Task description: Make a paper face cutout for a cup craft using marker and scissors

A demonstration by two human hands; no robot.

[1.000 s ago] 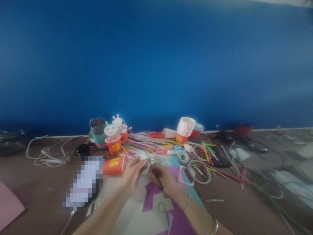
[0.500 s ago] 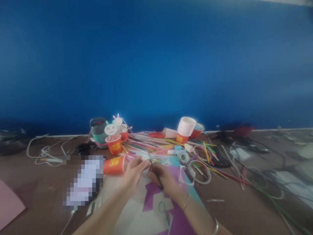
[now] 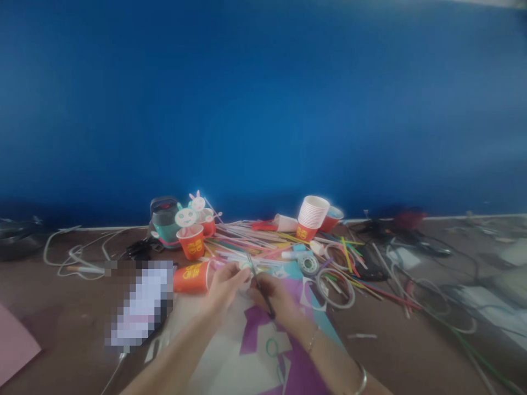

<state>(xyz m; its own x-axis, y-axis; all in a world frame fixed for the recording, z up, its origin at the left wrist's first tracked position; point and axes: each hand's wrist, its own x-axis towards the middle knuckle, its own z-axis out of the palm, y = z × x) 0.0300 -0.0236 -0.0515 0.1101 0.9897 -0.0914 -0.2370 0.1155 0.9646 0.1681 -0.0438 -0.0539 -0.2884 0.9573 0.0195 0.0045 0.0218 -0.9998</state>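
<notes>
My right hand (image 3: 274, 296) is closed around a pair of scissors (image 3: 267, 303), whose blades point up and away from me. Between the fingertips of my left hand (image 3: 226, 285) is a small piece of paper (image 3: 246, 265) with a green line on it, close to the blades. Whether the blades touch the paper I cannot make out. Under my hands lie white paper and purple paper scraps (image 3: 254, 323); one white scrap (image 3: 272, 346) bears a green drawn ring. An orange paper cup (image 3: 191, 277) lies on its side just beyond my left hand.
Behind my hands lie many colored sticks (image 3: 242, 233), a cup stack (image 3: 313, 214) and a tape roll (image 3: 308, 264). Paper rabbit faces (image 3: 186, 218) stand in an orange cup (image 3: 191, 242) near a teal-grey container (image 3: 165, 222). A blurred-out phone (image 3: 142, 307) is at left; cables (image 3: 436, 307) run along the right.
Both hands stay almost in place, with the scissors and paper still held. The whole view shifts very slightly.
</notes>
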